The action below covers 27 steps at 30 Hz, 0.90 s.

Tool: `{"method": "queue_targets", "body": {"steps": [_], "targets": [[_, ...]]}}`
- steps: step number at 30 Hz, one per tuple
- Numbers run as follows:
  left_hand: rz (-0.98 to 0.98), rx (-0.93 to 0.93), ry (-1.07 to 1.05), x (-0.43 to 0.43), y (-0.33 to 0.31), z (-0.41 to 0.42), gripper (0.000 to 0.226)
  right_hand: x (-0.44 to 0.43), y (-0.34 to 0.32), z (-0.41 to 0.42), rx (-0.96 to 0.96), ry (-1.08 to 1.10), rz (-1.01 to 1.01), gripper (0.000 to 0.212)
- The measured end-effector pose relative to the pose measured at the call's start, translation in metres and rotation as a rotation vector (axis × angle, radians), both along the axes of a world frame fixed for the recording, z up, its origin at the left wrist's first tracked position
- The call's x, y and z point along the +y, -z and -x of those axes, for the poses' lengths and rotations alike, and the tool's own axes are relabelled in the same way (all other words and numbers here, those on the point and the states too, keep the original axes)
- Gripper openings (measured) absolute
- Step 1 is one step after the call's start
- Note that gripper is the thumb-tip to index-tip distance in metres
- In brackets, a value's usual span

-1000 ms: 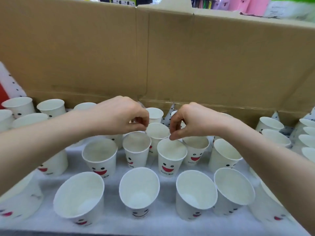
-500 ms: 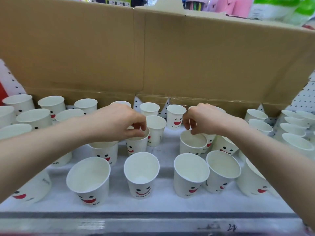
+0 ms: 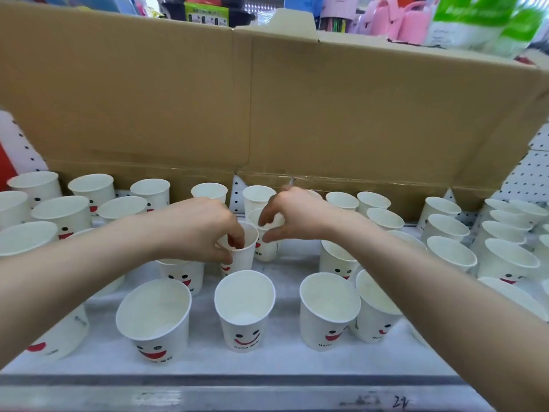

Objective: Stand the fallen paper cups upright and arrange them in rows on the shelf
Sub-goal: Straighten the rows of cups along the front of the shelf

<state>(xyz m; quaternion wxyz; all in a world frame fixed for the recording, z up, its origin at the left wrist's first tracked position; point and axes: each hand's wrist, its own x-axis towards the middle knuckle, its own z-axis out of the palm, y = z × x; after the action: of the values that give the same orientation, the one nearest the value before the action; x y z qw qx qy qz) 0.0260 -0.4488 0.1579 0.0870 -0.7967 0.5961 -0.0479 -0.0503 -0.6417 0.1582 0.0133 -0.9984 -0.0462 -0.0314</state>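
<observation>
**Two hands among smiling cups on a shop shelf**

A person's left hand [image 3: 205, 230], reaching in from the lower left of the frame, pinches the rim of a white paper cup printed with a red smile [image 3: 243, 257] at the centre of the picture. The fingertips dip inside its mouth and the thumb presses the outer wall. The cup stands upright on the flat white shelf [image 3: 267, 361], one row back from the front cups. Just to its right, the right hand [image 3: 294, 214] arches thumb and forefinger over a neighbouring white paper cup [image 3: 269, 251], which stands just beside the first. Whether those fingers actually grip its rim cannot be told. Around them, dozens of matching white paper cups [image 3: 244, 310] stand mouth-up in loose rows from the left edge of the frame to the right. A tall brown cardboard sheet [image 3: 178, 99] fills the upper half of the frame behind them. Pink packaged goods [image 3: 395, 22] peek over it at the upper right.
</observation>
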Motion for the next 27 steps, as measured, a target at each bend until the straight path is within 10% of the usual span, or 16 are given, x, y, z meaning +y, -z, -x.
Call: {"method": "queue_targets", "body": {"steps": [5,13,27], "targets": [[-0.033,-0.009,0.003,-0.003,0.003,-0.009,0.027,-0.019,0.001,0.003,0.055,0.038,0.111,0.006],[0.022,-0.161,-0.031,-0.038,0.006,0.003,0.014,-0.049,-0.014,0.026,0.171,0.225,0.059,0.042],[0.058,-0.138,-0.066,-0.041,0.015,-0.01,0.013,-0.047,-0.001,0.028,0.089,0.21,0.045,0.014]]}}
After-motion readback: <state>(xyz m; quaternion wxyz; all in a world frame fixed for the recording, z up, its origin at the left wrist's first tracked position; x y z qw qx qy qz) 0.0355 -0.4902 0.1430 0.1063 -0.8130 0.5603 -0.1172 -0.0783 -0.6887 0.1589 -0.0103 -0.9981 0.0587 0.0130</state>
